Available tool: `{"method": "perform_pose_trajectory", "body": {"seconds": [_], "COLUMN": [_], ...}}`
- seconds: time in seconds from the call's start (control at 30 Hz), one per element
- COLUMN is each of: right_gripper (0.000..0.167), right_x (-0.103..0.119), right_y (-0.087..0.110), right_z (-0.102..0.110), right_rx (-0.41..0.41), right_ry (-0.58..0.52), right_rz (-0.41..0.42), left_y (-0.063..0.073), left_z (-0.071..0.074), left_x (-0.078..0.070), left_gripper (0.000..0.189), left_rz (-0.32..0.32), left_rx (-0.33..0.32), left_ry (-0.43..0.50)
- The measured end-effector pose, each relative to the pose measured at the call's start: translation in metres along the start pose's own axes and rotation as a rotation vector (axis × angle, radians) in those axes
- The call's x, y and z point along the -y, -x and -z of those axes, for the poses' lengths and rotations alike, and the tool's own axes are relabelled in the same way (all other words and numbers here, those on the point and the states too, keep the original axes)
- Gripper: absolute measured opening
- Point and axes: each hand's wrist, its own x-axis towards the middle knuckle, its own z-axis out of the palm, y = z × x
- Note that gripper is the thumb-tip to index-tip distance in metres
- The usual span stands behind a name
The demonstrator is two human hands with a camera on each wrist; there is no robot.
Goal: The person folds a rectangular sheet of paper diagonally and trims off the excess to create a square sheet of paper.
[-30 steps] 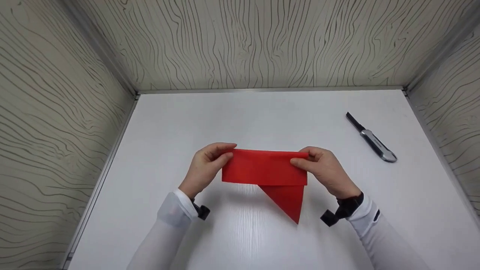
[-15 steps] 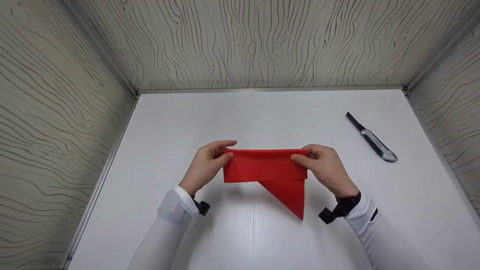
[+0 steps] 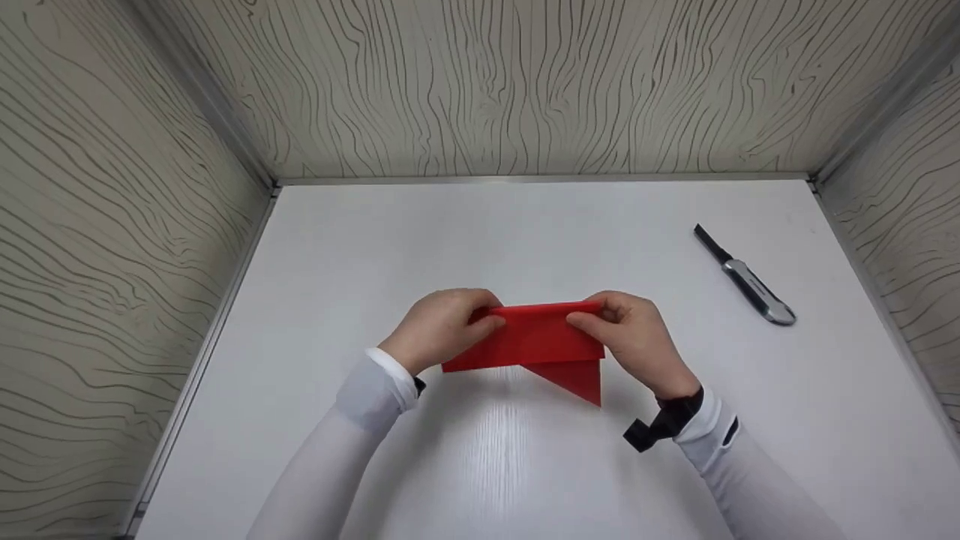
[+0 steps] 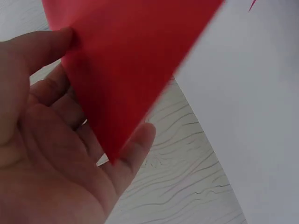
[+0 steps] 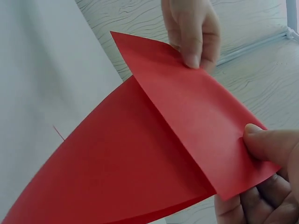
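A folded sheet of red paper (image 3: 536, 335) is held up above the white table, with a pointed flap (image 3: 574, 379) hanging below its lower edge on the right. My left hand (image 3: 446, 326) pinches the top edge left of the middle, thumb in front and fingers behind. The right hand (image 3: 634, 334) pinches the top right corner the same way. In the left wrist view a red paper corner (image 4: 117, 102) reaches down past the palm. The right wrist view shows the folded band (image 5: 191, 112) lying over the larger flap (image 5: 121, 154).
A grey and black utility knife (image 3: 757, 291) lies at the right of the white table (image 3: 495, 232), blade toward the back. Wood-patterned panels (image 3: 525, 90) stand at the back and both sides.
My left hand has slid right along the paper's top edge, closer to the right hand. The right hand has shifted slightly left. The hanging flap looks shorter.
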Motion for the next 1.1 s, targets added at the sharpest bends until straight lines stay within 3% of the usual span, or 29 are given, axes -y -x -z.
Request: {"method": "perform_pose_trajectory", "body": {"seconds": [0.13, 0.3, 0.57, 0.73, 0.97, 1.1], "right_gripper": [0.023, 0.026, 0.047, 0.047, 0.04, 0.03], "right_x": [0.004, 0.007, 0.004, 0.002, 0.002, 0.008], "right_y": [0.0, 0.0, 0.003, 0.004, 0.003, 0.0], "right_z": [-0.009, -0.014, -0.007, -0.004, -0.004, -0.003], "right_rx": [0.014, 0.027, 0.171, 0.241, 0.209, 0.12], "right_ry": [-0.007, -0.012, 0.023, 0.018, 0.045, -0.012], "right_rz": [0.014, 0.04, -0.005, -0.047, -0.042, 0.022], "left_y": [-0.007, -0.01, -0.01, -0.01, -0.01, -0.01], "left_z": [-0.006, -0.009, -0.006, -0.003, -0.003, -0.004], "left_x": [-0.014, -0.022, -0.014, -0.009, -0.01, -0.012], "left_gripper": [0.015, 0.012, 0.008, 0.005, 0.007, 0.008], "left_rz": [-0.023, -0.022, -0.019, -0.015, -0.019, -0.022], "left_rx": [0.028, 0.045, 0.059, 0.067, 0.078, 0.09], "left_ry": [0.01, 0.111, 0.259, 0.308, 0.287, 0.274]}}
